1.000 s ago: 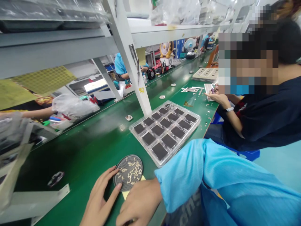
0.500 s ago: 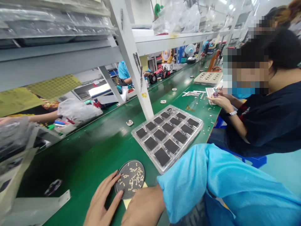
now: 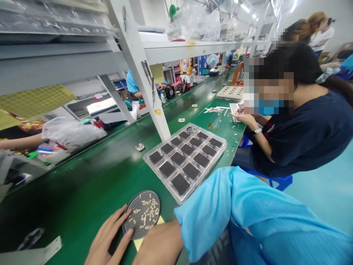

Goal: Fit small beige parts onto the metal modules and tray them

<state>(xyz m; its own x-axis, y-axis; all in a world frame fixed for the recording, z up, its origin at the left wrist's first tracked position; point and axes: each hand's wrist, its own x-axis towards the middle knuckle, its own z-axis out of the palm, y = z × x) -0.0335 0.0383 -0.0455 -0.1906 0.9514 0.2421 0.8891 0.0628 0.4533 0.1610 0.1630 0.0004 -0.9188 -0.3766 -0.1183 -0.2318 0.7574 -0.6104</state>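
Note:
My left hand [image 3: 106,241] lies at the bottom edge, fingers stretched out, with the fingertips touching the left rim of a round dark perforated disc [image 3: 142,213] that carries several small pale parts. My right hand [image 3: 158,246] is beside it in a light blue sleeve. Only its back shows and the fingers are hidden below the frame. A yellow slip [image 3: 139,242] pokes out from under the disc. Just beyond lies a clear plastic tray [image 3: 220,149] holding several square black pads.
A green bench top [image 3: 91,184] runs away into the distance. A white shelf post [image 3: 143,79] stands behind the tray. A person in a dark shirt [image 3: 300,136] works at the right. Small parts, a beige tray [image 3: 230,92] and plastic bags [image 3: 68,130] lie farther off.
The view has swung slightly to the right and down, so everything shifted left in the picture. My hands stay on the disc as before.

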